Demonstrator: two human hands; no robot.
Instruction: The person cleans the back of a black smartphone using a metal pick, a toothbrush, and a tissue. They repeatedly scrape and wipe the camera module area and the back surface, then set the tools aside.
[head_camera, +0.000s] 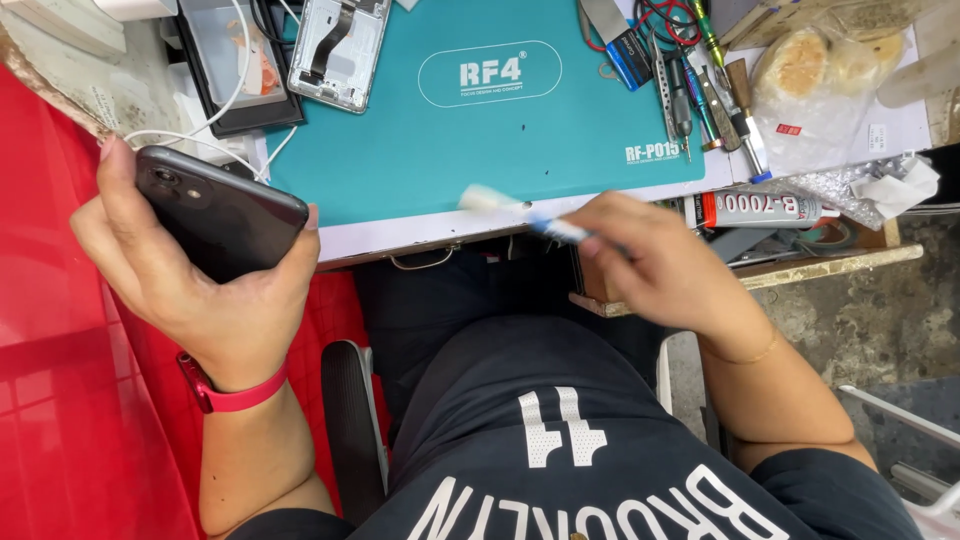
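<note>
Both hands are raised above the lap at the near edge of the bench (400, 235), well apart from each other. At the left of the frame the left hand (190, 270) is clamped around a black smartphone (220, 210), back side up with its camera lens toward the upper left, thumb on one long edge and fingers on the other; a red wristband (232, 395) circles that wrist. At centre right the right hand (660, 265) is closed on a small brush with a blue and white handle (520, 213), blurred, its pale end pointing left over the bench edge. Just beyond that hand a tube of adhesive (760, 208) lies on its side. Farther back a teal work mat (480, 120) covers the bench. At the top left of the frame, a disassembled phone frame (340, 50) rests at the mat's far corner, beside a black tray (235, 70) crossed by a white cable (240, 80). At the upper right lie tweezers and screwdrivers (690, 80) and a clear bag of bread rolls (820, 70).
</note>
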